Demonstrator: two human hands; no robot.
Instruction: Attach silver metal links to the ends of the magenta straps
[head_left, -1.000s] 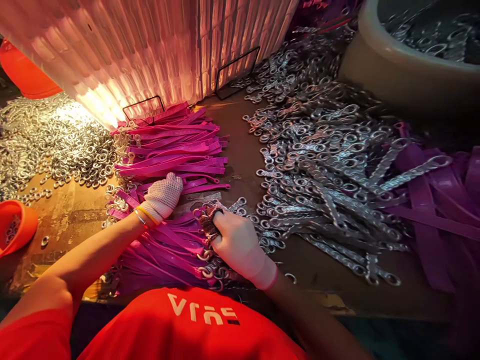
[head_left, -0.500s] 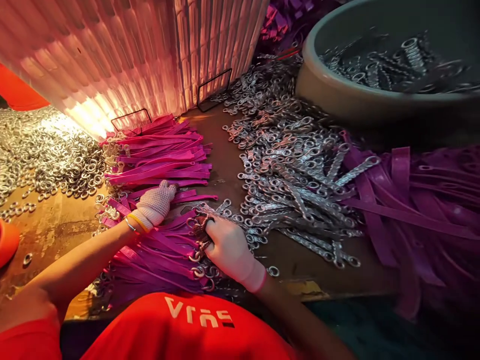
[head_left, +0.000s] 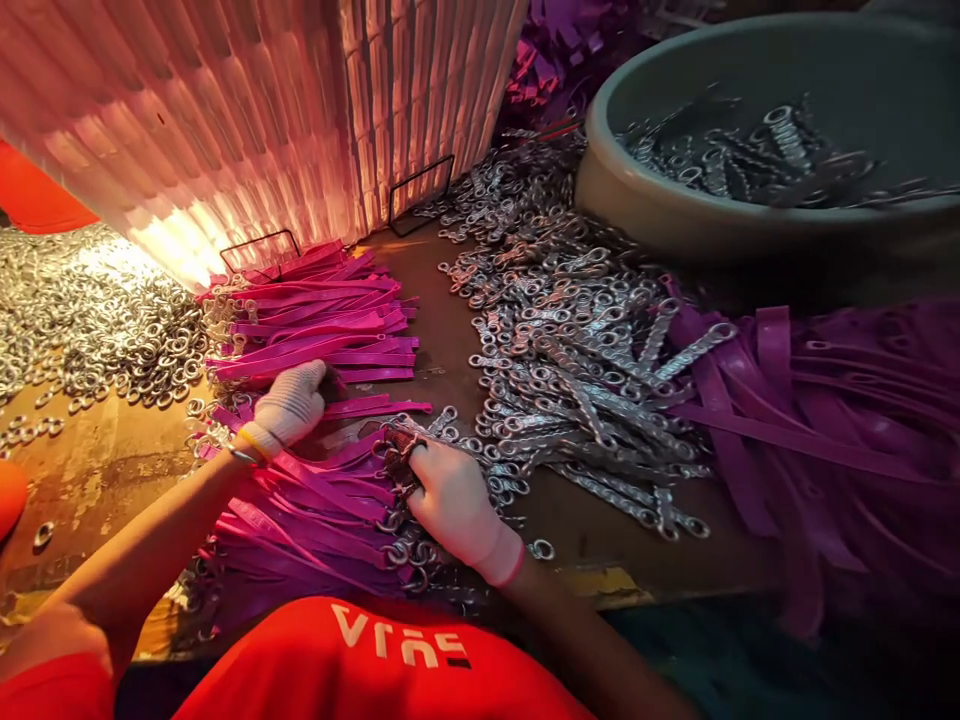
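Observation:
My left hand (head_left: 289, 408), in a white knit glove with a yellow cuff edge, lies over the magenta straps (head_left: 315, 325), its fingers closed. Whatever sits in those fingers is hidden. To its right and nearer to me, my right hand (head_left: 454, 500), gloved with dark fingertips, is curled around the end of a magenta strap (head_left: 360, 445). Just below its fingers are metal rings (head_left: 401, 552) on the ends of other straps in the near pile (head_left: 300, 520). Twisted metal links (head_left: 570, 370) lie heaped to the right of this hand.
Loose metal rings (head_left: 135, 330) cover the left of the worktable (head_left: 105, 450). A ribbed translucent panel (head_left: 262, 120) stands behind the straps, with wire brackets (head_left: 421, 195) at its foot. A large tub (head_left: 675, 215) of links is back right, above more purple straps (head_left: 840, 420).
The left hand has moved slightly left and back from the right hand. The right hand stays at the strap ends. The whole view has shifted a little.

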